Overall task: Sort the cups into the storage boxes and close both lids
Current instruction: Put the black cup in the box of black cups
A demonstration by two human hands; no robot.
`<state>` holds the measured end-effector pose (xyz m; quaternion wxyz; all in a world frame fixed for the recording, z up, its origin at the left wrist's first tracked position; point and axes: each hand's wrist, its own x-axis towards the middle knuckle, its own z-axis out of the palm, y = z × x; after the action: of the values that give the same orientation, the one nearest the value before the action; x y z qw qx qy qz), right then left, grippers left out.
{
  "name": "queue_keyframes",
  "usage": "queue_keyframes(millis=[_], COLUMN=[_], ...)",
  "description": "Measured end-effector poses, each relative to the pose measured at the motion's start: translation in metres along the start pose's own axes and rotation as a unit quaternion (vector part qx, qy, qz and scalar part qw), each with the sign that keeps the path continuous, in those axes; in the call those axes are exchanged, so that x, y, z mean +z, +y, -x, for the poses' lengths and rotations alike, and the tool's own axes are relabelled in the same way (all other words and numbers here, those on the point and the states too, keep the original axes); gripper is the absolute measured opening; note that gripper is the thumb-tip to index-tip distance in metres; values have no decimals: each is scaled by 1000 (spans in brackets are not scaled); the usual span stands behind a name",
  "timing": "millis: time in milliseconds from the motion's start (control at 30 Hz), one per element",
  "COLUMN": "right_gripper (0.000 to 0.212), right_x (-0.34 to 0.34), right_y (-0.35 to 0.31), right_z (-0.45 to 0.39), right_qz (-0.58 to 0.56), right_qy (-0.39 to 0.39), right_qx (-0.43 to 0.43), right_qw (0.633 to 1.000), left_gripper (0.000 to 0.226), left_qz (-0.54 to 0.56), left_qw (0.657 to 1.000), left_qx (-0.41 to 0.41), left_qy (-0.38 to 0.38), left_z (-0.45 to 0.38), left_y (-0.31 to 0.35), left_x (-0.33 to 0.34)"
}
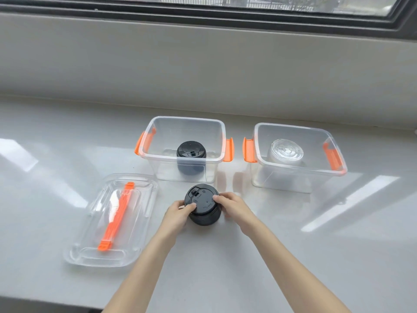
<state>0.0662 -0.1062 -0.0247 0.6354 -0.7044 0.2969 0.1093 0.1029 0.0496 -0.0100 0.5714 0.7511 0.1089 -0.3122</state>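
A black lidded cup stands on the white counter in front of the boxes. My left hand grips its left side and my right hand grips its right side. Behind it, the left clear storage box with orange latches holds another black lidded cup. The right clear storage box holds a clear lidded cup. Both boxes are open. A clear lid with an orange handle lies flat on the counter to the left; it looks like two lids stacked, though I cannot tell for sure.
A grey wall and a window frame rise behind the counter. The counter's front edge runs along the bottom left.
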Motion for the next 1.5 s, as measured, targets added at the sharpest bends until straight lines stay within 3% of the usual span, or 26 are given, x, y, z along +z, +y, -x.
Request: queue_keyframes(millis=[100, 233, 400, 533, 633, 733, 833, 933, 1133, 1500], right_gripper=[49, 44, 43, 34, 25, 25, 46, 66, 57, 52], right_x=[0, -5, -11, -12, -11, -8, 0, 12, 25, 21], right_y=[0, -24, -82, -133, -162, -174, -176, -173, -162, -159], right_z=[3, 24, 51, 43, 20, -10, -44, -65, -84, -90], right_qz=[-23, -32, -43, -44, -34, -10, 12, 35, 90, 75], right_qy=[2, -6, 5, 25, 34, 43, 49, 45, 52, 29], right_qx=[-9, -71, -201, -256, -242, -202, -141, -56, -14, 47], right_qw=[1000, 997, 979, 965, 969, 978, 989, 997, 994, 996], left_gripper=[27, 39, 17, 13, 11, 34, 46, 43, 42, 45], left_qz=[21, 19, -5, -9, -36, -74, -110, -140, -178, -226], left_qw=[999, 996, 967, 947, 950, 962, 973, 978, 978, 970], left_qx=[24, 90, 243, 307, 298, 252, 198, 151, 112, 89], left_qy=[9, 10, 72, 95, 89, 71, 38, 18, -3, -16], left_z=[5, 26, 63, 58, 27, -13, -51, -76, -103, -117], left_y=[2, 23, 75, 120, 147, 162, 169, 169, 161, 148], left_x=[-3, -17, -37, -45, -50, -55, -57, -53, -46, -47])
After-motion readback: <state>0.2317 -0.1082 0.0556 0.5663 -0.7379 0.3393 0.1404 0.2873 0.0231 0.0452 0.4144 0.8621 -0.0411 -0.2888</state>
